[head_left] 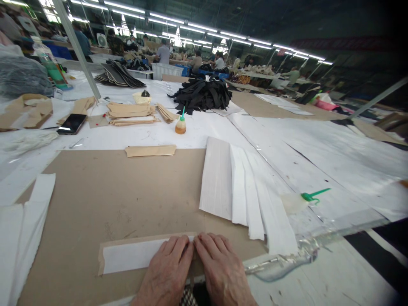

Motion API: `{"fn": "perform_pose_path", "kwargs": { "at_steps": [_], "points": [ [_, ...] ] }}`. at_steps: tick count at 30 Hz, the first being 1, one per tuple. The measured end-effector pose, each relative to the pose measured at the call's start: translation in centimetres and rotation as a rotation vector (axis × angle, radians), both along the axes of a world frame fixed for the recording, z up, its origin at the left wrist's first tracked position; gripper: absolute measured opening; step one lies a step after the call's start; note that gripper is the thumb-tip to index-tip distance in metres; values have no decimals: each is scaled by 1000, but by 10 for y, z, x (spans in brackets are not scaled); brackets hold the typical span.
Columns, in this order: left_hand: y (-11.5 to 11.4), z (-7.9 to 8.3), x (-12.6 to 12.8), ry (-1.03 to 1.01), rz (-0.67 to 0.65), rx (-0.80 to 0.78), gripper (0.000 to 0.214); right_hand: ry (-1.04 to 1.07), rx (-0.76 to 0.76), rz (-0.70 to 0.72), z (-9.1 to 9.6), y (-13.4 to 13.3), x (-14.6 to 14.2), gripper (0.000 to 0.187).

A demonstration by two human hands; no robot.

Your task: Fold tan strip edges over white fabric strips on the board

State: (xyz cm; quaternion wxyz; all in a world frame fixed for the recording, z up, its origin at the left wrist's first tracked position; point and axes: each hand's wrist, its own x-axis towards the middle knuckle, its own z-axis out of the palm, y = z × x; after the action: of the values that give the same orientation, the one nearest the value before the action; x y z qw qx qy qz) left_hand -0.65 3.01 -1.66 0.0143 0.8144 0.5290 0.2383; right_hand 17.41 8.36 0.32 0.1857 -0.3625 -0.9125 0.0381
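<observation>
A white strip (pixel 134 256) lies on a slightly larger tan paper strip (pixel 100 259), whose border shows along the top and left end. My left hand (pixel 168 267) lies over the right part of both strips, fingers together and bent at their upper edge. Right beside it, my right hand (pixel 219 265) is closed too, its fingertips pressed at the strips' right end. The thumbs and the paper under both palms are hidden. Beneath everything is a brown board (pixel 127 195). To the right, white strips (pixel 251 191) lie fanned out.
More white strips (pixel 32 225) lie at left. Beyond the board are a tan strip (pixel 150 151), a small glue bottle (pixel 180 126), tan paper stacks (pixel 132 111), a phone (pixel 72 123) and black strips (pixel 204 94). A green-nozzled bottle (pixel 295 202) lies at right. People work in the background.
</observation>
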Motion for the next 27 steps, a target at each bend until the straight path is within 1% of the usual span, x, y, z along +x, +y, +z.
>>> {"fn": "perform_pose_path", "kwargs": {
  "at_steps": [3,5,8,11,14,16,17,19,21,23,25,26,27],
  "points": [
    [-2,0,0,-58,0,-6,30,66,-91,-39,5,2,7,44],
    [-2,-2,0,-132,11,-9,24,87,-82,-65,6,1,9,47],
    [-3,-7,-1,-238,30,-14,17,41,-22,-93,0,-8,1,51],
    [-5,-8,0,-270,28,-26,17,-28,79,-122,-11,-20,-11,53],
    [-9,0,3,-258,37,-57,15,-96,183,-107,-23,-27,-12,58],
    [-13,9,-2,-272,53,-84,15,-115,222,-88,-33,-24,-5,65],
    [-16,15,-9,-294,66,-95,14,-111,238,-73,-39,-19,1,67],
    [-25,28,-32,-333,126,-140,17,-104,202,-29,-49,-4,13,69],
    [-39,43,-65,-324,241,-196,21,-12,177,31,-54,11,24,65],
    [-52,55,-103,-273,394,-241,21,55,216,11,-52,19,26,62],
    [-60,59,-136,-251,521,-291,19,43,254,-60,-42,15,13,62],
    [-61,59,-149,-262,550,-325,18,35,250,-87,-35,8,0,61],
    [-61,57,-158,-275,559,-354,17,51,225,-38,-29,-2,-16,59]
  ]
}}
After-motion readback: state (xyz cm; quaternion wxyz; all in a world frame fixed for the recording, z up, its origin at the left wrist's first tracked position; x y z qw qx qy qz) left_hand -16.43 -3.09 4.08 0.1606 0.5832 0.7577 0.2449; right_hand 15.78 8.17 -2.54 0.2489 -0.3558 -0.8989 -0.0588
